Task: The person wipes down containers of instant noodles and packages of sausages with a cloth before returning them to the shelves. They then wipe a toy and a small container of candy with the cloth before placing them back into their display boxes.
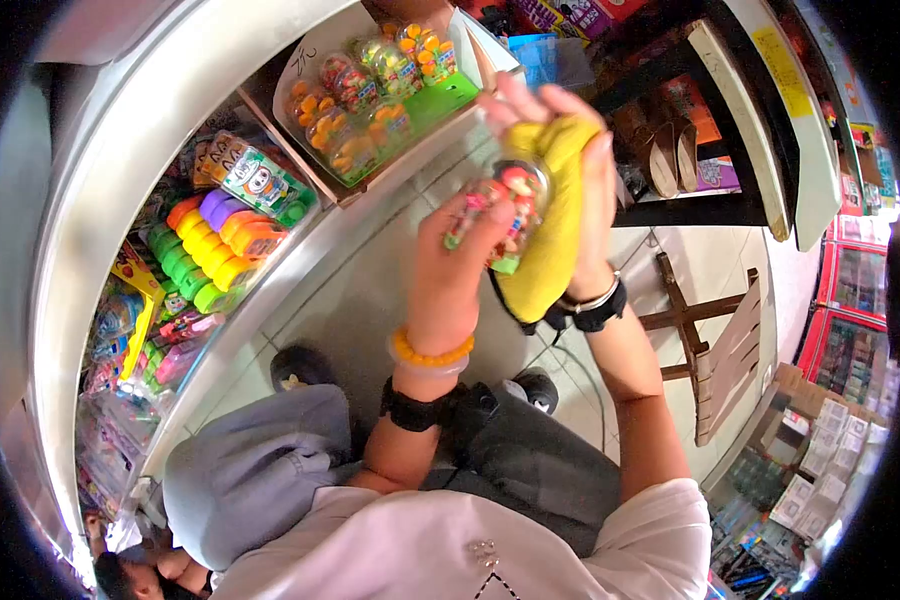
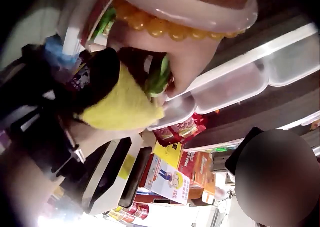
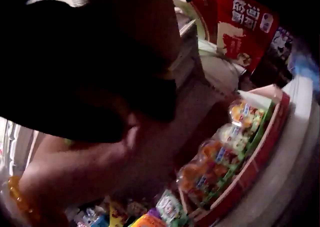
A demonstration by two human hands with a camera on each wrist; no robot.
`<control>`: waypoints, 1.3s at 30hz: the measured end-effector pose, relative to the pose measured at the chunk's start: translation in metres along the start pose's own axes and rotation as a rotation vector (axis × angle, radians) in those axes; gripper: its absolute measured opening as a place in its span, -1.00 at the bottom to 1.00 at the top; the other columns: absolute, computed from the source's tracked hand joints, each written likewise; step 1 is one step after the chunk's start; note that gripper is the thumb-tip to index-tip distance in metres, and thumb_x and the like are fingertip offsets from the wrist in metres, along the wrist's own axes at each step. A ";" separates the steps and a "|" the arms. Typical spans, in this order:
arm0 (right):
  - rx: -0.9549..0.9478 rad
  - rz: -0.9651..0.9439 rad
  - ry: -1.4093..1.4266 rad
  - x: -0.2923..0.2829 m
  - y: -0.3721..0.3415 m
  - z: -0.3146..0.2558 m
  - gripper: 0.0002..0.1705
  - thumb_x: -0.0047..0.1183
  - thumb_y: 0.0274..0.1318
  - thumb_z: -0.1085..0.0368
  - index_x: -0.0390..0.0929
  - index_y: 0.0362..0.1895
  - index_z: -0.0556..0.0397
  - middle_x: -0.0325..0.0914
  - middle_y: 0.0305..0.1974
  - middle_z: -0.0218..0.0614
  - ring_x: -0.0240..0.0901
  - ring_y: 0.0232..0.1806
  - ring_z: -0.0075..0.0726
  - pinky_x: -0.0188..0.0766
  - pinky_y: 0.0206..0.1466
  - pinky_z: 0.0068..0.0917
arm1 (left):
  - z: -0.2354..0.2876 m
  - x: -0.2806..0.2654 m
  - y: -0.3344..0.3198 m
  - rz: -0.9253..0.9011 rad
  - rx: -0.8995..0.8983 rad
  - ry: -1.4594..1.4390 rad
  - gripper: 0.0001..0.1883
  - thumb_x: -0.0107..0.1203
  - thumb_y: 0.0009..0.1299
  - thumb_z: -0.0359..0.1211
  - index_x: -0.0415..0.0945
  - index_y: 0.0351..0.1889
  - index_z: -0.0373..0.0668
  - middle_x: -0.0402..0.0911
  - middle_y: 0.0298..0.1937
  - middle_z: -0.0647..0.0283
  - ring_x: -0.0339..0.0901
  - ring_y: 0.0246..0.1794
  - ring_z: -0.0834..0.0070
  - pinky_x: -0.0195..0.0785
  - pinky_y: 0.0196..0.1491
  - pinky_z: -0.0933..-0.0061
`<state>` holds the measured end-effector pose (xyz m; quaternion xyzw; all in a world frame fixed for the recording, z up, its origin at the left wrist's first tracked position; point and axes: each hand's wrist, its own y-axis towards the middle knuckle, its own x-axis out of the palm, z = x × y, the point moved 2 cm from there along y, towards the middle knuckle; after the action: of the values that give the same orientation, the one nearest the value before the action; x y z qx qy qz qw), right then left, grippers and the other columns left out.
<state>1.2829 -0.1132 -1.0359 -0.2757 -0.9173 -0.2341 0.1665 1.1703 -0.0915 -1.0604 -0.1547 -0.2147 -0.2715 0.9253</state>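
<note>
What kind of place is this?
Probably a small shop. Head view shows an open box of similar clear packs, rows of brightly coloured items at left, and white boxes stacked at right.

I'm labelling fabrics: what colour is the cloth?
The cloth is yellow, clearest in the head view.

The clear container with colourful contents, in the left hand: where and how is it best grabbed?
I'd grip the clear container by its side wall, from the left, thumb across the near face, roughly as the left hand does. Its body looks rounded, and the yellow cloth lies against its right side, so the left side seems easier.
</note>
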 end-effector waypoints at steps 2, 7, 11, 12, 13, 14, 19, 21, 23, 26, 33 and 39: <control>0.008 -0.149 -0.091 0.009 -0.008 -0.002 -0.33 -0.45 0.33 -0.18 0.14 0.24 0.10 0.16 0.25 0.22 0.18 0.27 0.17 0.13 0.31 -0.04 | -0.004 -0.002 -0.003 0.059 -0.257 -0.245 -0.56 0.09 0.34 -0.38 0.29 0.14 -0.34 0.30 0.15 0.16 0.31 0.10 0.47 0.25 0.12 0.40; 0.013 -0.082 -0.152 0.024 -0.021 -0.001 -0.32 -0.36 0.33 -0.14 0.28 0.17 0.23 0.25 0.23 0.09 0.22 0.26 0.00 0.14 0.29 -0.19 | 0.012 -0.001 0.008 0.085 0.474 0.204 -0.56 -0.18 0.50 -0.21 0.27 0.20 -0.34 0.34 0.19 0.12 0.27 0.22 0.34 0.02 0.31 0.35; -0.201 -0.146 -0.349 0.031 -0.009 -0.006 -0.36 -0.35 0.33 -0.10 0.37 0.13 0.22 0.27 0.23 0.06 0.16 0.31 -0.10 0.03 0.34 -0.22 | 0.021 0.004 0.003 -0.136 0.519 0.203 -0.43 -0.28 0.51 -0.12 0.17 0.29 -0.40 0.26 0.30 0.04 0.20 0.31 0.34 -0.01 0.32 0.35; -0.252 -0.172 -0.444 0.033 -0.004 -0.009 -0.40 -0.36 0.34 -0.07 0.39 0.13 0.17 0.26 0.24 0.05 0.11 0.35 -0.06 -0.11 0.39 -0.12 | 0.015 0.005 -0.004 -0.151 0.431 0.167 -0.38 -0.34 0.51 -0.04 0.14 0.30 -0.41 0.25 0.31 0.06 0.20 0.30 0.34 0.00 0.31 0.35; -0.288 -0.211 -0.495 0.029 -0.001 -0.008 -0.41 -0.36 0.34 -0.05 0.40 0.12 0.17 0.25 0.25 0.04 0.10 0.35 -0.03 -0.14 0.40 -0.09 | 0.009 0.005 -0.008 -0.164 0.343 0.133 -0.32 -0.39 0.52 0.03 0.11 0.30 -0.42 0.24 0.31 0.08 0.20 0.30 0.34 0.01 0.30 0.35; -0.327 -0.249 -0.545 0.023 0.002 -0.005 -0.43 -0.36 0.34 -0.03 0.40 0.12 0.16 0.24 0.26 0.03 0.09 0.36 0.00 -0.17 0.40 -0.05 | 0.005 0.004 -0.009 -0.173 0.273 0.040 -0.28 -0.41 0.50 0.09 0.11 0.31 -0.40 0.25 0.30 0.09 0.19 0.30 0.32 0.04 0.28 0.35; -0.467 -0.283 -0.891 0.022 -0.031 0.006 -0.54 -0.13 0.21 0.03 0.47 0.14 -0.17 0.13 0.34 -0.05 -0.09 0.41 0.20 -0.18 0.39 0.06 | -0.001 -0.003 -0.013 -0.121 0.162 -0.063 -0.45 -0.39 0.53 -0.11 0.21 0.25 -0.40 0.27 0.28 0.00 0.25 0.27 0.33 0.13 0.24 0.33; -0.417 -0.251 -0.984 0.028 -0.040 0.001 -0.43 0.12 -0.11 0.14 0.50 0.12 -0.29 0.12 0.35 -0.11 -0.12 0.41 0.27 -0.14 0.37 0.10 | -0.014 -0.012 -0.014 -0.119 0.165 0.012 -0.49 -0.40 0.53 -0.13 0.27 0.19 -0.37 0.35 0.19 0.02 0.32 0.19 0.34 0.23 0.15 0.33; -0.431 -0.279 -1.140 0.028 -0.034 -0.013 -0.36 0.17 -0.24 0.20 0.51 0.11 -0.28 0.14 0.35 -0.13 -0.10 0.40 0.28 -0.13 0.36 0.13 | -0.020 -0.016 -0.018 -0.137 0.131 0.067 -0.52 -0.39 0.53 -0.13 0.32 0.11 -0.35 0.42 0.08 0.08 0.40 0.07 0.38 0.29 0.04 0.36; -0.435 -0.254 -1.106 0.026 -0.026 -0.019 -0.46 0.10 -0.11 0.23 0.51 0.09 -0.17 0.23 0.29 -0.13 0.02 0.35 0.24 0.02 0.32 0.01 | -0.002 -0.002 -0.019 -0.111 -0.018 -0.080 -0.53 -0.36 0.54 -0.12 0.37 0.04 -0.35 0.49 -0.04 0.18 0.46 -0.07 0.47 0.34 -0.07 0.43; -0.202 0.109 -0.715 -0.006 0.010 -0.001 -0.63 -0.22 0.34 0.24 0.43 0.10 0.18 0.56 -0.10 -0.20 0.49 -0.18 -0.42 0.37 -0.08 -0.53 | -0.026 0.012 -0.015 -0.090 0.100 -0.139 -0.50 -0.37 0.56 -0.21 0.18 0.28 -0.42 0.23 0.33 0.06 0.19 0.32 0.35 -0.03 0.34 0.41; 0.026 -0.221 -0.970 -0.021 0.030 -0.035 -0.70 -0.02 0.11 0.36 0.58 -0.06 0.08 0.53 -0.29 -0.20 0.45 -0.23 -0.31 0.35 -0.08 -0.43 | -0.017 -0.009 0.002 0.055 0.296 0.127 -0.35 0.07 0.32 -0.50 0.07 0.37 -0.30 0.41 0.05 0.20 0.37 0.01 0.49 0.20 0.15 0.47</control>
<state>1.3233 -0.1185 -1.0055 -0.2520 -0.9156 -0.0839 -0.3018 1.1701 -0.0934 -1.0798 -0.0052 -0.1890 -0.2206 0.9569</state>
